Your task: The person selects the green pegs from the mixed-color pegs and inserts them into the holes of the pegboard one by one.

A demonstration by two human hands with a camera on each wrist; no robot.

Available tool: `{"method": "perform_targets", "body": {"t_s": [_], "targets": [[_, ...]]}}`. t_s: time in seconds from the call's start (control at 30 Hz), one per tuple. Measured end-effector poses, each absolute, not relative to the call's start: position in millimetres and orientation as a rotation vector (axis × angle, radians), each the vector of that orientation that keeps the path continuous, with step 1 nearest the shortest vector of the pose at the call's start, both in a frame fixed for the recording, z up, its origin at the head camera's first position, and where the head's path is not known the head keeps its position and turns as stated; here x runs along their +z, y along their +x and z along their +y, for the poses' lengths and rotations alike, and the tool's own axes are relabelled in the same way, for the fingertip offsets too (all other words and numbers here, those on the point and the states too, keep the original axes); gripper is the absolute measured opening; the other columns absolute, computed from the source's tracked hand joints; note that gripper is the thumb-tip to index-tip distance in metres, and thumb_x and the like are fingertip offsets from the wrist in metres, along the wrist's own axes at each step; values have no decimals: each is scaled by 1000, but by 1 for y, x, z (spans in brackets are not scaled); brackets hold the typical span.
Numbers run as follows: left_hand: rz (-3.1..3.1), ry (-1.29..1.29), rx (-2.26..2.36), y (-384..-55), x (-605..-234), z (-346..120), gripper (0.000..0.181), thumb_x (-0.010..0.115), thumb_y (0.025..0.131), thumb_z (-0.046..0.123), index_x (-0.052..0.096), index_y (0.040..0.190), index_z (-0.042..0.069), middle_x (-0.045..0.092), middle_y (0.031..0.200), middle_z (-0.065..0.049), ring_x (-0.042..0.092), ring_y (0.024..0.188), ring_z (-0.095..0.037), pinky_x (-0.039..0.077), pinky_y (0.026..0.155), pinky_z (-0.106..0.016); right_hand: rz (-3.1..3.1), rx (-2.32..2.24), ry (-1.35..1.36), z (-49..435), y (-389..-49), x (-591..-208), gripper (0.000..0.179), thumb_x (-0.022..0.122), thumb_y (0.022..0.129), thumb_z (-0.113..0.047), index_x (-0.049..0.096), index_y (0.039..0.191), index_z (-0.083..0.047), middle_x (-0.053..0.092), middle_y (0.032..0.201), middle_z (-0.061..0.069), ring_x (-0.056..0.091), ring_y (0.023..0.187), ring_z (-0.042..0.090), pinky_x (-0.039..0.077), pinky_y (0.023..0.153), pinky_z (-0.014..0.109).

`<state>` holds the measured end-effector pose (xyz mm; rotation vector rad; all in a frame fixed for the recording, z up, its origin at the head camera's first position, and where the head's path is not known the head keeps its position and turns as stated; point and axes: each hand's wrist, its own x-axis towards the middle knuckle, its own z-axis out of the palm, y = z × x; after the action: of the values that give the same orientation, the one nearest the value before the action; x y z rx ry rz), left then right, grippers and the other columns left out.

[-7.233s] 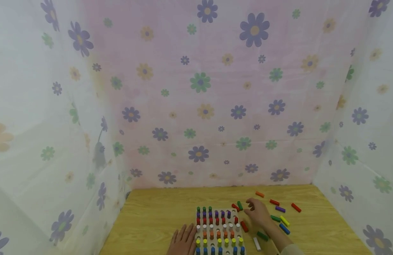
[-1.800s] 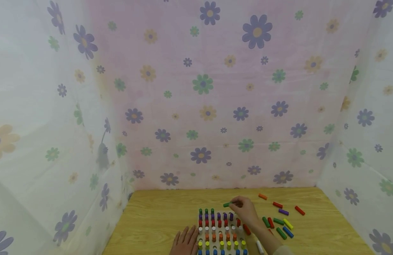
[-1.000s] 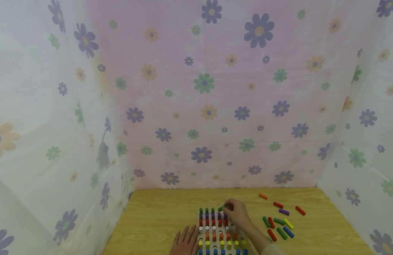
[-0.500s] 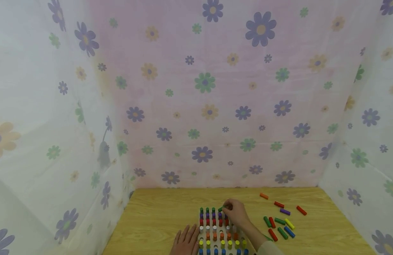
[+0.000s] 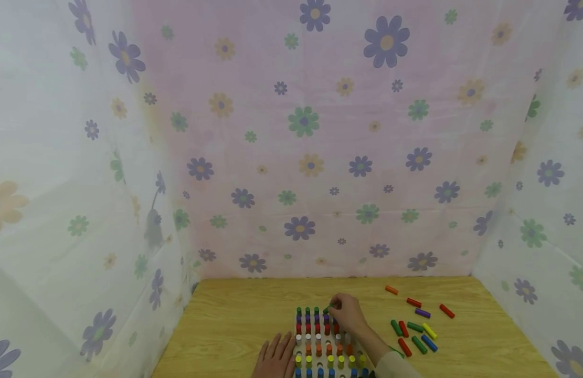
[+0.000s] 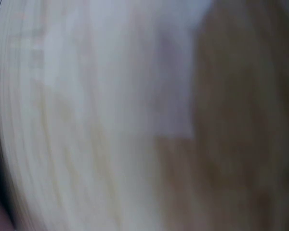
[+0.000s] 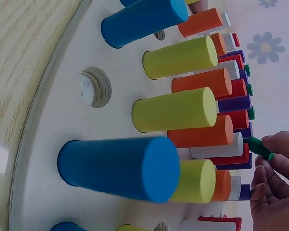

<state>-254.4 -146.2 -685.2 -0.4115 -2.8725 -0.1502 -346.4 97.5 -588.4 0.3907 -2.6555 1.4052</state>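
My right hand pinches a green peg between thumb and fingertips over the back row of the pegboard. In the right wrist view that green peg sits tilted, its inner end behind the other pegs. Three green pegs stand upright to its left. In front of them run rows of purple, red, white, orange, yellow and blue pegs, with a few bare holes. My left hand lies flat with fingers extended along the board's left edge. The left wrist view shows mostly blurred wood grain.
Loose pegs lie on the wooden table right of the board, among them an orange peg, a purple peg, a yellow peg and a blue peg. Flowered curtains enclose the table.
My right hand has brought the green peg leftward onto the back row, where it now leans more upright. Several loose pegs lie farther right than at first. The left hand stays put.
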Motion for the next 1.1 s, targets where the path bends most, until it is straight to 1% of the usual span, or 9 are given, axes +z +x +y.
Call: {"method": "perform_targets", "body": {"t_s": [0.3,0.63,0.8,1.03,1.1], "targets": [[-2869,-423,-148,-254,-685,-146,53,27,111,53,56,148,29,54,151,8,51,139,-25,41,115,-49,-2681,1365,341,95,-349,-590,5,73,89,-1,68,91,-2,61,80,2,55,71,14,50,57,27],[-2877,-425,-137,-256,-687,-147,53,26,111,53,56,149,29,54,151,7,50,139,-26,40,116,-49,-2697,1322,328,94,-351,-593,5,74,88,0,70,89,-3,62,80,2,55,71,14,51,57,28],[-2886,-420,-132,-255,-686,-146,52,29,111,52,56,149,29,54,151,7,50,139,-25,41,116,-49,-2701,1291,343,94,-351,-593,5,75,88,0,72,92,0,64,82,3,56,72,14,52,58,30],[-2904,-420,-142,-256,-685,-146,55,25,111,53,56,149,28,54,151,8,50,139,-26,41,115,-50,-2724,1251,329,92,-351,-592,9,76,88,0,74,96,3,66,83,4,58,73,15,53,59,30],[-2903,-417,-148,-255,-685,-146,54,26,111,53,56,149,28,54,151,7,50,139,-26,41,115,-50,-2734,1237,318,91,-350,-592,9,76,88,-1,74,97,2,66,84,4,58,74,15,54,60,30]]}}
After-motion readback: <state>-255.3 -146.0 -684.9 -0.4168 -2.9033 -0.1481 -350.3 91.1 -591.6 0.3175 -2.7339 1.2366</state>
